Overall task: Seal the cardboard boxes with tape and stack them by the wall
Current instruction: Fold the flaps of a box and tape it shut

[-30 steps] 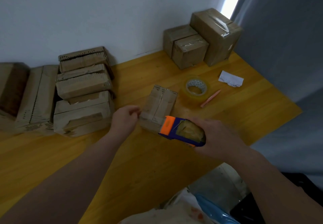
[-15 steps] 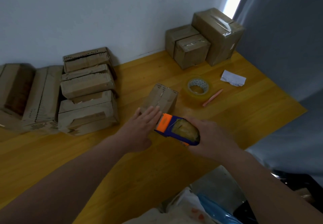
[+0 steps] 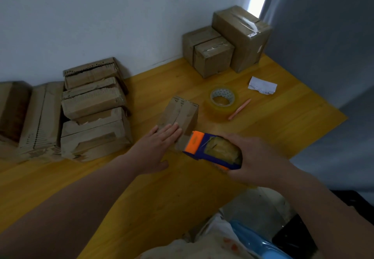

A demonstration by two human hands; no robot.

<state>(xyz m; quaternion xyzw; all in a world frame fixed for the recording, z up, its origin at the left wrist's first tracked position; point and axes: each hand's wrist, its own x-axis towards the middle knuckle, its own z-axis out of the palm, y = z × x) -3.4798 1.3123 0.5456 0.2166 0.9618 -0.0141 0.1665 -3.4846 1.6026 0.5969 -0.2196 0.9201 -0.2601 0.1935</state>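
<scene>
Hands: left hand [image 3: 155,149] flat on the small brown cardboard box [image 3: 180,113]; right hand [image 3: 257,157] grasps a blue-and-orange tape dispenser [image 3: 210,149] at the box's near end.
Looks done: taped brown cardboard boxes [image 3: 240,32] beyond the right hand.
Seemingly left: this box; ragged cardboard stack [image 3: 93,103] outside the left hand.
Box axis: points away from both hands.

No text reads here: the print inside the tape roll [image 3: 221,93] and the label [image 3: 260,48] on the tall box [image 3: 240,36] are too blurred.

A crumpled white paper [image 3: 262,85] lies near a pink pen [image 3: 239,109] on the yellow wooden table [image 3: 283,129].
</scene>
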